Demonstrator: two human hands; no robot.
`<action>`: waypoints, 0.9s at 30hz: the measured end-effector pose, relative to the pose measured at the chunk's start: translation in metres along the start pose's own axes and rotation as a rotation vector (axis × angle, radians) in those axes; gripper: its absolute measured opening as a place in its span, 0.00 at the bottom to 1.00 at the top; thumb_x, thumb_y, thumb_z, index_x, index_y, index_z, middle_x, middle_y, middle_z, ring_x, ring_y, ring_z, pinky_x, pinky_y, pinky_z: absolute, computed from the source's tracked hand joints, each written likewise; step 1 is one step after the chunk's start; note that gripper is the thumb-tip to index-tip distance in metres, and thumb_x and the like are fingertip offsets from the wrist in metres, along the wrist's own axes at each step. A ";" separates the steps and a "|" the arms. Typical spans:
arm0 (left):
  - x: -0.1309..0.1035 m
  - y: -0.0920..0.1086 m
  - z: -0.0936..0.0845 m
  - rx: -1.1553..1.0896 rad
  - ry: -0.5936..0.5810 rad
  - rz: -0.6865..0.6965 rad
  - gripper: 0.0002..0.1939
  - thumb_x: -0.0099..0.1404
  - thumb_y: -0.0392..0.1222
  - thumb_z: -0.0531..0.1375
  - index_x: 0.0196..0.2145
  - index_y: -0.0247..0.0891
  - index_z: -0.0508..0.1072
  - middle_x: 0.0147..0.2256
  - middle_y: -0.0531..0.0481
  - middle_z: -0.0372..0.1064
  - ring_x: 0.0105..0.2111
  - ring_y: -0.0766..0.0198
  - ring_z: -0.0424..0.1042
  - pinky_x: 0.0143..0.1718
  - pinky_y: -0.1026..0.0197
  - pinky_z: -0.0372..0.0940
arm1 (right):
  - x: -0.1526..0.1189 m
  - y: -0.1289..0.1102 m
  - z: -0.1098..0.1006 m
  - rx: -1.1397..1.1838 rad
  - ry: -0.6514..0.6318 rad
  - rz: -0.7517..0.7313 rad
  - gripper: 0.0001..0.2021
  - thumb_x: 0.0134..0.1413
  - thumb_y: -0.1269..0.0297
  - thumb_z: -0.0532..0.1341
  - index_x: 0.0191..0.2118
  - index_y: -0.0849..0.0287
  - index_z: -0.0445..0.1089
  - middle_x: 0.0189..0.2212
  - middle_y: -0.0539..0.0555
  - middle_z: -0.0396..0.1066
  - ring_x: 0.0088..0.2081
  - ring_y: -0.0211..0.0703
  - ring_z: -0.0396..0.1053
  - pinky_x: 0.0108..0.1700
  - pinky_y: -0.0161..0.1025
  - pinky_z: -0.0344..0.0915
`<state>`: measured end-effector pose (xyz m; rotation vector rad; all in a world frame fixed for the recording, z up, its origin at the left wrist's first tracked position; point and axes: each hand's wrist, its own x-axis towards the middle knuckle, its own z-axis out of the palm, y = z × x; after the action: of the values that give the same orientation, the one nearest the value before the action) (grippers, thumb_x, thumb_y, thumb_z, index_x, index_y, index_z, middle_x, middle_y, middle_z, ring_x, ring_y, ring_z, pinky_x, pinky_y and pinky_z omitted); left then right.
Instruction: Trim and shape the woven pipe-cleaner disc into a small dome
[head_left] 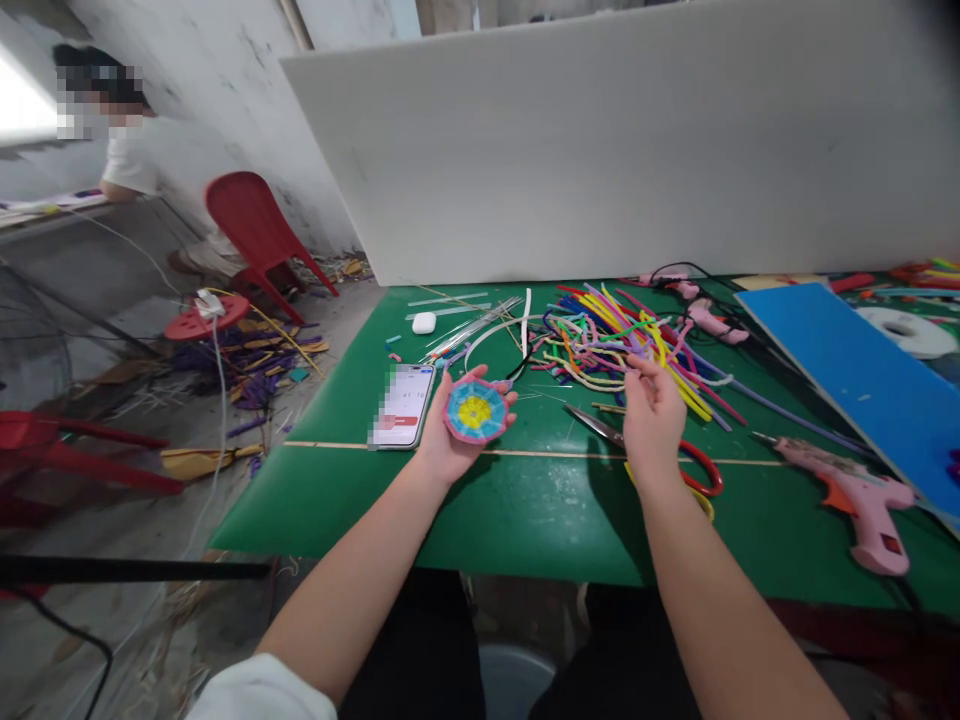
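A round coaster-like disc [475, 411] of wound pipe cleaners, yellow in the middle, blue around it and pink at the rim, lies in my left hand [442, 440], which is palm up with the fingers curled behind it. My right hand [654, 415] is at the near edge of a tangled pile of coloured pipe cleaners [585, 345], thumb and fingers drawn together; what is between the fingertips is too small to make out. Under that hand lie scissors [701, 468] with red and yellow handles, partly hidden by the wrist. A phone [403, 405] rests beside my left hand.
A pink glue gun [847, 490] lies at the right, with another glue gun [716, 320] farther back. A blue board [855, 370] and a white tape roll [904, 332] are at the right. A white earbud case [424, 323] sits near clear sticks [480, 325]. A white panel [600, 150] stands behind.
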<state>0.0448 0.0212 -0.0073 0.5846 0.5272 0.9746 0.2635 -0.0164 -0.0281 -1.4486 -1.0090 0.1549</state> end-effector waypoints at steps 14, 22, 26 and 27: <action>-0.002 -0.009 0.008 2.188 -0.339 0.277 0.30 0.57 0.61 0.51 0.52 0.41 0.62 0.46 0.41 0.63 0.46 0.51 0.63 0.45 0.51 0.59 | 0.011 0.011 -0.006 -0.274 -0.281 -0.042 0.12 0.51 0.61 0.53 0.37 0.59 0.70 0.37 0.56 0.72 0.41 0.47 0.66 0.44 0.44 0.59; -0.023 0.001 -0.016 2.082 -0.176 0.273 0.35 0.56 0.61 0.52 0.57 0.44 0.55 0.56 0.42 0.54 0.55 0.48 0.55 0.52 0.49 0.53 | 0.011 0.010 -0.007 -0.264 -0.296 -0.014 0.13 0.51 0.60 0.53 0.36 0.59 0.70 0.37 0.55 0.72 0.41 0.46 0.65 0.44 0.45 0.59; -0.027 -0.004 -0.021 1.942 -0.187 0.274 0.30 0.57 0.56 0.54 0.56 0.44 0.58 0.56 0.42 0.55 0.54 0.48 0.55 0.53 0.48 0.51 | 0.009 0.010 -0.004 -0.255 -0.327 -0.031 0.13 0.51 0.61 0.52 0.36 0.60 0.70 0.36 0.56 0.72 0.41 0.47 0.65 0.44 0.45 0.59; -0.027 -0.007 -0.021 1.907 -0.194 0.274 0.29 0.58 0.54 0.54 0.55 0.44 0.59 0.56 0.42 0.56 0.54 0.49 0.56 0.54 0.48 0.50 | 0.008 0.009 -0.003 -0.253 -0.334 -0.035 0.13 0.51 0.61 0.52 0.36 0.60 0.70 0.36 0.56 0.72 0.40 0.47 0.65 0.44 0.45 0.59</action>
<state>0.0230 -0.0006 -0.0237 2.4503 1.1465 0.3635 0.2747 -0.0123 -0.0317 -1.6676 -1.3634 0.2576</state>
